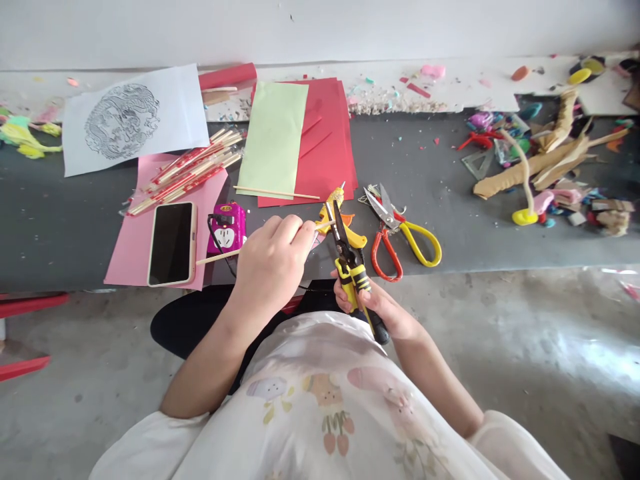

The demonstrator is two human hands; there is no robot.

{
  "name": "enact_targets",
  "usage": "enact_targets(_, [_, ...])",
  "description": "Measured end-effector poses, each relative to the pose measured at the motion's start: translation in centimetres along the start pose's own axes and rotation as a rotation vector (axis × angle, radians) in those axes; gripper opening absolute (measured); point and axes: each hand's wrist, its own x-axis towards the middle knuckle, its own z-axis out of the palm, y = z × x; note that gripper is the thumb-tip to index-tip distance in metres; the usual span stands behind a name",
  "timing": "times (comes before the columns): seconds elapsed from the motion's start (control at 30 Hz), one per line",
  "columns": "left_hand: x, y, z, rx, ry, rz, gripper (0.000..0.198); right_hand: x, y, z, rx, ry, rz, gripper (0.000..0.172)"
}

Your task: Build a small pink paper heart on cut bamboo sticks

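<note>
My left hand (pixel 273 260) is closed around a thin wooden chopstick (pixel 219 257), which sticks out on both sides of the fist. Its right end lies at the blades of yellow-and-black pruning shears (pixel 350 257). My right hand (pixel 367 300) grips the shears by their handles, blades pointing away from me. Just behind the blades is a yellow hot glue gun (pixel 333 200), partly hidden. Another chopstick (pixel 277 193) rests across the light green paper (pixel 275 133) and red paper (pixel 327 147). Scissors with red and yellow handles (pixel 400 230) lie right of the shears.
On the left are a phone (pixel 171 243), a purple power socket (pixel 227 230), pink paper (pixel 125 247), wrapped chopsticks (pixel 187 170) and a sheet with a printed dragon drawing (pixel 135 120). Crumpled brown paper (pixel 520 170) and mixed craft scraps are heaped at the right. The dark table's (pixel 430 173) front edge is close to me.
</note>
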Motion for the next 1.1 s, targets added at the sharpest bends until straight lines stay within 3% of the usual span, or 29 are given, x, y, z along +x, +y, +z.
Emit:
enact_targets(0.2, [0.0,-0.1,0.6,-0.033,0.033,-0.01,0.027,0.4,0.2,0.4,-0.041,0.089,-0.001,0.047])
enact_targets(0.37, [-1.2,1.5,1.0,-0.22,0.257,-0.116,0.01,1.1,0.6,0.9,-0.059,0.223,-0.041,0.043])
enact_targets(0.43, [-2.0,2.6,1.4,-0.415,0.152,-0.203,0.015,1.6,0.7,1.2,-0.07,0.309,-0.073,0.043])
enact_targets(0.5, [-2.7,3.7,1.8,-0.665,-0.098,-0.333,0.023,2.1,0.9,1.4,-0.068,0.382,-0.118,0.042])
enact_targets(0.57, [-3.3,4.4,2.4,-0.894,-0.323,-0.405,0.047,2.6,1.1,1.6,-0.038,0.426,-0.177,0.041])
enact_targets(0.67, [-3.8,4.9,3.0,-1.134,-0.504,-0.44,0.087,3.3,1.2,1.9,-0.009,0.46,-0.244,0.037])
enact_targets(0.83, [-4.1,4.9,3.0,-1.287,-0.651,-0.552,0.113,3.7,0.8,2.4,-0.02,0.498,-0.294,0.038])
enact_targets(1.1, [-4.1,5.1,2.5,-1.262,-0.593,-0.511,0.091,3.7,0.3,3.3,0.079,0.48,-0.26,0.047])
